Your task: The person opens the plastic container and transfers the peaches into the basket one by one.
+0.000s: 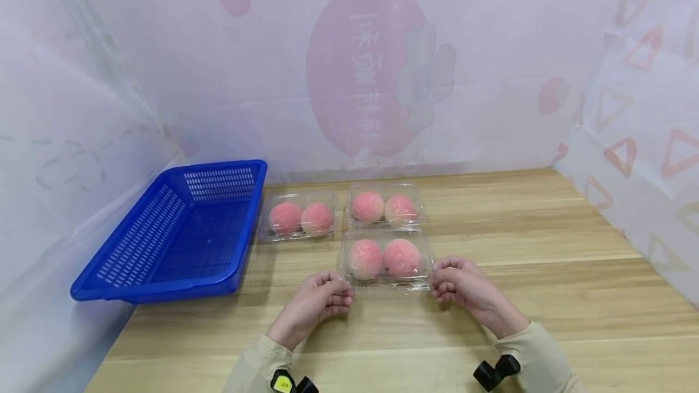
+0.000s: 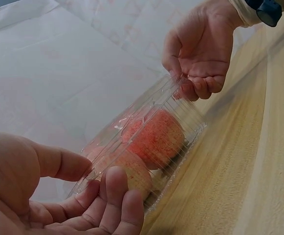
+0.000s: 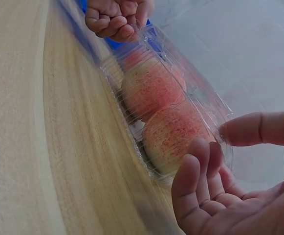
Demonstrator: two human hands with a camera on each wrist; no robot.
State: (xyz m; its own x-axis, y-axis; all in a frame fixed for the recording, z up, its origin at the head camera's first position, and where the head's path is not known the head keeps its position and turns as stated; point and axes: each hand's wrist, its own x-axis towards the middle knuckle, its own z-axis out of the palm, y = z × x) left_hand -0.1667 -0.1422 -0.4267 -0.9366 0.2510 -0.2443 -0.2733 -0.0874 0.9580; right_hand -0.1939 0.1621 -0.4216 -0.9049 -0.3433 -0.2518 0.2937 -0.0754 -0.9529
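Note:
In the head view, a clear plastic clamshell box (image 1: 386, 287) with two pink peaches (image 1: 402, 258) inside sits nearest to me. My left hand (image 1: 321, 302) pinches its near left corner, and my right hand (image 1: 468, 290) pinches the near right corner. The left wrist view shows the left thumb (image 2: 66, 164) and index finger on the rim of the box. Likewise, in the right wrist view the right thumb (image 3: 251, 129) presses the rim with the fingers below. The lid lies over the peaches; whether it is fastened I cannot tell.
Just behind stands a second clear box (image 1: 384, 223) with two peaches, and a third box (image 1: 297, 236) of two peaches is to its left. A blue plastic basket (image 1: 240, 253) sits on the wooden table (image 1: 535, 259) at the left. Printed white sheets (image 1: 262, 77) enclose the back and sides.

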